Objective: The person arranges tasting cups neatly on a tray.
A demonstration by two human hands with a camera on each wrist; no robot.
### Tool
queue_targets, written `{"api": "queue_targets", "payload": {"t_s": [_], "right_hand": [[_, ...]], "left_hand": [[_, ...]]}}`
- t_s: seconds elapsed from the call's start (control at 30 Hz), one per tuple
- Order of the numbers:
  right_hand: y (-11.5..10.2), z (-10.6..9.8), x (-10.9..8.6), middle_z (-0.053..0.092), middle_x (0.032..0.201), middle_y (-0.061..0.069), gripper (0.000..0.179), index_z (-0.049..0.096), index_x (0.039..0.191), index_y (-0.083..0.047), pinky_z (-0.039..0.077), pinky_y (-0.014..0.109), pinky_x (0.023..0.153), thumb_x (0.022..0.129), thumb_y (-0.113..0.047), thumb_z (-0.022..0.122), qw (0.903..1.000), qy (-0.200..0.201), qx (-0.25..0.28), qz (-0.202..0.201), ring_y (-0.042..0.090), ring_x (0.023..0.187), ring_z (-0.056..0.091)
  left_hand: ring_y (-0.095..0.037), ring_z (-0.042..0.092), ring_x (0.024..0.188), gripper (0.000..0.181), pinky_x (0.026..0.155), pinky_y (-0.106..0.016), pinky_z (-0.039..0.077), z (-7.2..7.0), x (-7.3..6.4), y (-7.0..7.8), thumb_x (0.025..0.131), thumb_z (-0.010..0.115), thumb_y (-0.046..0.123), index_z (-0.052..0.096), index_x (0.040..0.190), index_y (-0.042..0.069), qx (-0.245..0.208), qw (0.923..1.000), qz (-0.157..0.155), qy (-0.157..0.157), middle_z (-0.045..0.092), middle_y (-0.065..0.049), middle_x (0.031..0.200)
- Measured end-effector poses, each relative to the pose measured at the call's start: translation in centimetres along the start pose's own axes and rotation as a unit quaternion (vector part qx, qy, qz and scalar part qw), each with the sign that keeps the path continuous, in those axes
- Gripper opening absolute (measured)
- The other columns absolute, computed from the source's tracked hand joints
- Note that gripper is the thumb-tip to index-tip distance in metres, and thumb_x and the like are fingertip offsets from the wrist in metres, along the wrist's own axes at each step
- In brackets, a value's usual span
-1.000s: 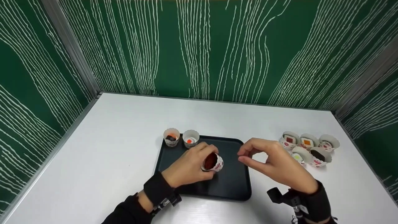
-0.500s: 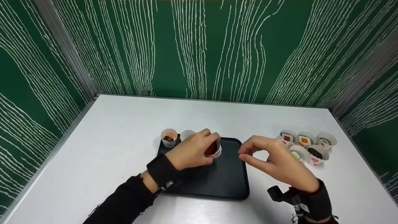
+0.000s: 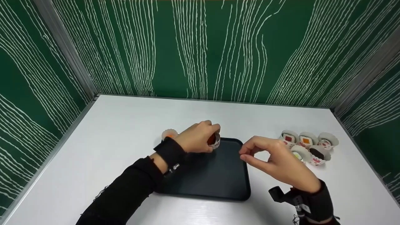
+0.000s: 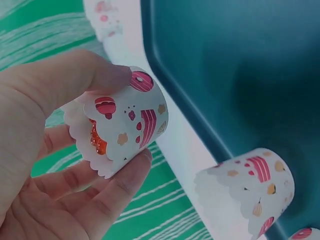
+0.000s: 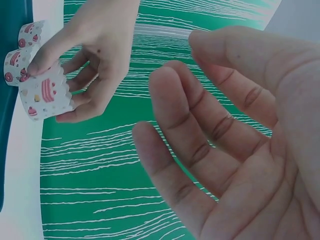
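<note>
My left hand point(image 3: 198, 139) grips a white paper baking cup point(image 4: 132, 117) printed with pink sweets, thumb on one side and fingers on the other. Glossy orange-red beads show inside the cup, near its scalloped rim. In the head view this cup is over the far part of the dark tray point(image 3: 215, 182). Beside it, at the tray's edge, stands a similar cup point(image 4: 252, 187) in the left wrist view; the left hand hides it from the head camera. My right hand point(image 3: 272, 161) is right of the tray, fingers loosely bent towards the thumb, holding nothing.
A further paper cup point(image 3: 169, 134) with something orange in it shows past the left wrist. Right of the right hand, several paper cups point(image 3: 318, 157) with sushi-like pieces stand together on the white table point(image 3: 118, 131). Green panels with white streaks point(image 3: 225, 62) enclose the table.
My left hand has carried the cup away from me to the tray's far edge, and now covers one of the cups there. The right hand stays put.
</note>
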State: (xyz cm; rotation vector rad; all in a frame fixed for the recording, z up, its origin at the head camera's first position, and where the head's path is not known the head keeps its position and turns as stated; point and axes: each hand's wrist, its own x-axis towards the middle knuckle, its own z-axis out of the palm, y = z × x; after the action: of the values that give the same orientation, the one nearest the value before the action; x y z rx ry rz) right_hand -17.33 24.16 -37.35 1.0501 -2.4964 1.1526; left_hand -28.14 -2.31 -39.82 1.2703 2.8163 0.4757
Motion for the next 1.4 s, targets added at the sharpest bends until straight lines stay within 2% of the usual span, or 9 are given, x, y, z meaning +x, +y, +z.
{"api": "queue_targets", "payload": {"t_s": [0.27,0.5,0.77,0.97,1.23,1.4], "right_hand": [[0.2,0.1,0.0,0.076,0.099,-0.015,0.022,0.075,0.105,-0.029,0.057,0.019,0.083,0.097,-0.008,0.079,0.9999,-0.005,0.004,0.009,0.005,0.09,0.072],[0.4,0.1,-0.1,0.076,0.1,-0.014,0.016,0.074,0.105,-0.031,0.058,0.022,0.085,0.099,-0.016,0.078,0.9992,-0.017,0.006,0.035,0.005,0.092,0.072],[0.7,0.2,0.0,0.073,0.102,-0.021,0.024,0.073,0.104,-0.034,0.058,0.022,0.086,0.099,-0.011,0.078,0.9984,-0.025,0.002,0.051,0.005,0.093,0.073],[0.9,0.3,0.0,0.073,0.102,-0.02,0.02,0.072,0.104,-0.035,0.059,0.026,0.086,0.1,-0.015,0.077,0.998,-0.03,-0.001,0.056,0.005,0.093,0.073],[1.0,0.4,0.0,0.074,0.103,-0.017,0.014,0.072,0.104,-0.035,0.059,0.026,0.087,0.101,-0.022,0.077,0.9969,-0.037,0.001,0.07,0.005,0.094,0.073],[1.1,0.4,0.1,0.075,0.103,-0.017,0.013,0.072,0.104,-0.034,0.06,0.027,0.088,0.101,-0.023,0.077,0.9963,-0.038,-0.001,0.077,0.005,0.095,0.073]], "left_hand": [[-0.03,0.067,0.101,0.038,0.088,-0.042,0.059,0.5,1.7,-0.7,0.088,0.084,0.015,0.069,0.122,0.005,0.009,0.9992,-0.004,-0.038,0.069,-0.017,0.111],[-0.029,0.068,0.095,0.023,0.083,-0.041,0.058,1.4,2.6,-1.0,0.095,0.077,0.019,0.073,0.113,0.004,0.03,0.9984,0.008,-0.048,0.071,-0.015,0.102],[-0.028,0.069,0.089,0.013,0.077,-0.036,0.054,2.0,2.8,-1.0,0.098,0.073,0.017,0.074,0.103,0.005,0.035,0.998,0.014,-0.051,0.073,-0.013,0.095],[-0.027,0.07,0.088,0.009,0.074,-0.034,0.053,2.4,2.8,-1.2,0.097,0.073,0.015,0.073,0.099,0.006,0.043,0.9975,0.018,-0.054,0.074,-0.012,0.094],[-0.028,0.073,0.085,0.008,0.073,-0.034,0.055,2.7,2.7,-1.3,0.098,0.072,0.012,0.074,0.101,0.004,0.031,0.9981,0.02,-0.05,0.077,-0.013,0.095],[-0.028,0.072,0.086,0.012,0.074,-0.036,0.056,2.7,2.7,-1.1,0.099,0.071,0.015,0.072,0.105,0.004,0.041,0.9979,0.015,-0.049,0.075,-0.013,0.094]]}}
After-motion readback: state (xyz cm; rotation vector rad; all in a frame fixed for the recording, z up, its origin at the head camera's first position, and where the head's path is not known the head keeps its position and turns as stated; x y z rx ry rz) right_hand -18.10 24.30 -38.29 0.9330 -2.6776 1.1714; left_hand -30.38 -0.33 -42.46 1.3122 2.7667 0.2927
